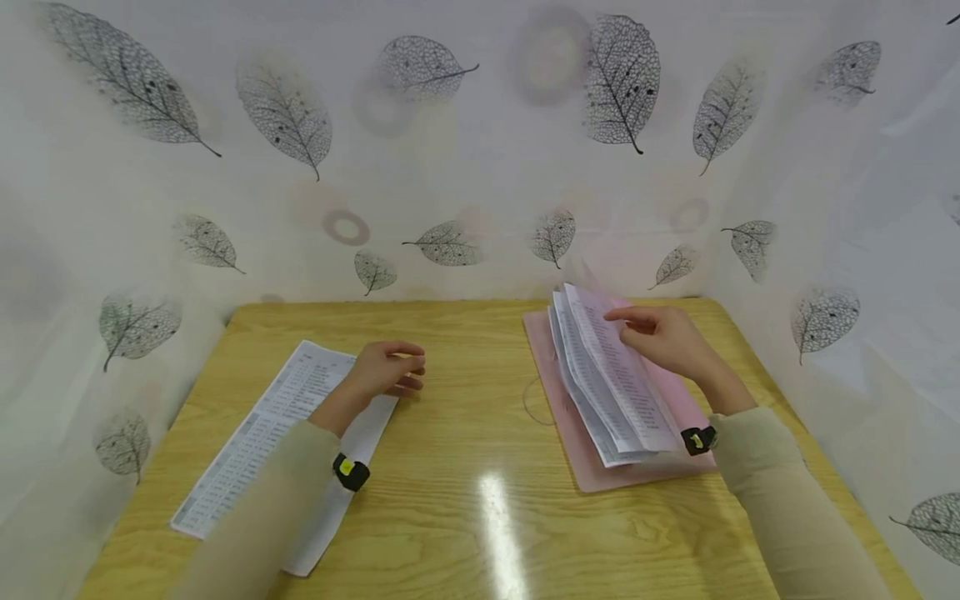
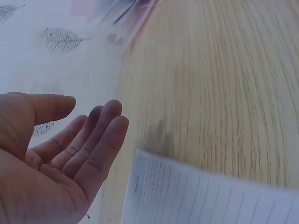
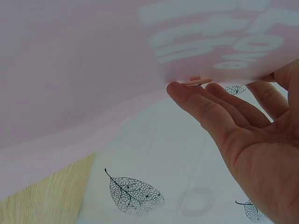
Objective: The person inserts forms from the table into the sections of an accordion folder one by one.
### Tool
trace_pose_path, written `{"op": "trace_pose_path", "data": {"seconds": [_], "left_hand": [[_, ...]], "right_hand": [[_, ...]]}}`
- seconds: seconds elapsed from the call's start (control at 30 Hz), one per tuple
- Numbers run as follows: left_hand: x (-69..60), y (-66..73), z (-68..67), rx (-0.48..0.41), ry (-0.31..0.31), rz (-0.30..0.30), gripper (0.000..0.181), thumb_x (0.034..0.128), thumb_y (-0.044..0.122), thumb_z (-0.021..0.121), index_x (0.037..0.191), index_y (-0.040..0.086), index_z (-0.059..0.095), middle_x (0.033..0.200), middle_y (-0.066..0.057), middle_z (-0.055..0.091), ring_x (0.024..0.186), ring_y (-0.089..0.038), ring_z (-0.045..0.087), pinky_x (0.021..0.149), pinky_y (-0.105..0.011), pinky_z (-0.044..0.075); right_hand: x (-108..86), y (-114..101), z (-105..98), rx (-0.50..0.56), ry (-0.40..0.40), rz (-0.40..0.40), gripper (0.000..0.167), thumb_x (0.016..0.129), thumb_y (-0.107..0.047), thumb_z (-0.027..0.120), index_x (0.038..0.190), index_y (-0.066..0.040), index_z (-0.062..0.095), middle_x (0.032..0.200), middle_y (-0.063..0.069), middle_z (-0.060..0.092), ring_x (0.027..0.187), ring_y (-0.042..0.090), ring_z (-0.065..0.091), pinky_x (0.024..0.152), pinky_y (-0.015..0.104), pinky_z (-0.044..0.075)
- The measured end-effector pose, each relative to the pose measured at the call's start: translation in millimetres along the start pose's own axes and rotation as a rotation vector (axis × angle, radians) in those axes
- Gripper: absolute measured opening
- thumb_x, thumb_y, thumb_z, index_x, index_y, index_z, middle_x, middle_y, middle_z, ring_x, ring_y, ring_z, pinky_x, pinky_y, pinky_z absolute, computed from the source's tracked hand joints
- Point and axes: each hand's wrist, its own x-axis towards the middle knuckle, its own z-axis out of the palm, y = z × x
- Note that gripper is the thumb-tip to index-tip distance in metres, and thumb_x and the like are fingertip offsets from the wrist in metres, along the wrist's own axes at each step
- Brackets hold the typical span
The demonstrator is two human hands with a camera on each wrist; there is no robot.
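A pink folder (image 1: 557, 433) lies on the wooden table at the right, with several printed sheets (image 1: 611, 375) standing half raised inside it. At the upper right of these sheets is my right hand (image 1: 671, 337), its index finger extended and its thumb lower. The right wrist view shows fingertips touching the edge of the pink cover (image 3: 84, 70), by a small clasp (image 3: 196, 82); the thumb is partly hidden. My left hand (image 1: 386, 369) hovers over the top right part of a printed sheet (image 1: 262, 433). Its fingers are relaxed and hold nothing.
The wooden table (image 1: 450, 442) spans the space between the two sets of papers. A pale curtain (image 1: 480, 167) with leaf prints hangs along the back and both sides. A thin loop (image 1: 534, 404) shows at the folder's left edge.
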Motion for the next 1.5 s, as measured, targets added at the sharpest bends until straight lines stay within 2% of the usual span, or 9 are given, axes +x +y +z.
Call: {"op": "trace_pose_path", "data": {"seconds": [0.2, 0.3, 0.47, 0.57, 0.73, 0.93, 1.07, 1.23, 1.5], "left_hand": [[-6.1, -12.5, -33.7, 0.062, 0.021, -0.025, 0.045, 0.1075, 0.024, 0.063, 0.144, -0.003, 0.058, 0.123, -0.022, 0.075, 0.092, -0.017, 0.078, 0.079, -0.033, 0.067], [-12.6, -18.8, -52.5, 0.069, 0.021, -0.042, 0.047, 0.1085, 0.025, 0.061, 0.146, -0.003, 0.057, 0.122, -0.020, 0.075, 0.093, -0.017, 0.078, 0.080, -0.033, 0.067], [-23.6, -31.7, -83.3, 0.087, -0.003, -0.034, 0.052, 0.1095, 0.027, 0.059, 0.149, -0.006, 0.052, 0.124, -0.018, 0.075, 0.096, -0.017, 0.078, 0.084, -0.036, 0.067], [-28.4, -42.3, -101.4, 0.097, 0.016, -0.029, 0.055, 0.1090, 0.029, 0.060, 0.150, -0.006, 0.051, 0.123, -0.015, 0.076, 0.096, -0.016, 0.078, 0.084, -0.035, 0.067], [-38.9, -56.8, -131.5, 0.074, 0.071, -0.051, 0.060, 0.1086, 0.031, 0.061, 0.154, -0.006, 0.046, 0.119, -0.006, 0.077, 0.094, -0.012, 0.078, 0.084, -0.032, 0.066], [-53.2, -73.3, -164.2, -0.014, 0.120, -0.079, 0.069, 0.1081, 0.033, 0.061, 0.158, -0.009, 0.037, 0.102, 0.015, 0.074, 0.091, -0.003, 0.075, 0.083, -0.025, 0.065], [-60.8, -83.0, -178.9, -0.068, 0.135, -0.088, 0.071, 0.1085, 0.033, 0.061, 0.158, -0.010, 0.034, 0.099, 0.020, 0.072, 0.092, -0.001, 0.073, 0.084, -0.024, 0.064], [-69.0, -88.7, -191.3, -0.067, 0.181, -0.114, 0.071, 0.1074, 0.036, 0.062, 0.157, -0.007, 0.036, 0.096, 0.021, 0.072, 0.090, -0.002, 0.074, 0.082, -0.024, 0.064], [-77.9, -91.6, -199.6, -0.059, 0.208, -0.110, 0.067, 0.1061, 0.036, 0.064, 0.152, -0.007, 0.044, 0.094, 0.025, 0.073, 0.086, -0.001, 0.075, 0.079, -0.025, 0.065]], "right_hand": [[-0.7, 0.0, -0.3, -0.010, 0.003, 0.002, 0.033, 0.102, -0.016, 0.061, 0.132, -0.010, 0.074, 0.137, 0.019, 0.069, 0.093, 0.023, 0.059, 0.074, 0.018, 0.049], [-1.1, 0.5, -0.2, -0.013, -0.001, 0.003, 0.033, 0.102, -0.016, 0.061, 0.132, -0.010, 0.074, 0.139, 0.019, 0.067, 0.095, 0.024, 0.059, 0.075, 0.018, 0.049], [-1.6, 1.2, -0.1, -0.021, -0.002, 0.007, 0.033, 0.102, -0.016, 0.061, 0.131, -0.011, 0.074, 0.140, 0.019, 0.067, 0.097, 0.025, 0.060, 0.076, 0.018, 0.049], [-1.7, 1.4, 0.2, -0.025, -0.002, 0.004, 0.033, 0.102, -0.016, 0.061, 0.131, -0.010, 0.074, 0.138, 0.020, 0.068, 0.095, 0.025, 0.060, 0.075, 0.019, 0.049], [-1.8, 0.8, 0.3, -0.023, -0.008, 0.009, 0.033, 0.102, -0.016, 0.061, 0.132, -0.010, 0.074, 0.137, 0.020, 0.068, 0.093, 0.024, 0.059, 0.073, 0.019, 0.049], [-1.7, -0.8, -0.3, -0.019, -0.009, 0.011, 0.033, 0.102, -0.016, 0.060, 0.132, -0.010, 0.074, 0.138, 0.020, 0.068, 0.095, 0.025, 0.060, 0.074, 0.019, 0.050], [-1.4, -1.0, -0.3, -0.016, -0.012, 0.011, 0.033, 0.102, -0.016, 0.060, 0.132, -0.009, 0.074, 0.136, 0.020, 0.069, 0.095, 0.025, 0.060, 0.075, 0.019, 0.050], [-0.8, -0.5, 0.0, -0.012, -0.014, 0.013, 0.033, 0.102, -0.016, 0.061, 0.132, -0.010, 0.074, 0.134, 0.021, 0.070, 0.094, 0.024, 0.060, 0.075, 0.018, 0.050], [-0.8, 1.7, -0.2, -0.013, -0.004, -0.002, 0.033, 0.102, -0.016, 0.061, 0.131, -0.011, 0.074, 0.134, 0.019, 0.070, 0.097, 0.023, 0.062, 0.077, 0.016, 0.051]]}}
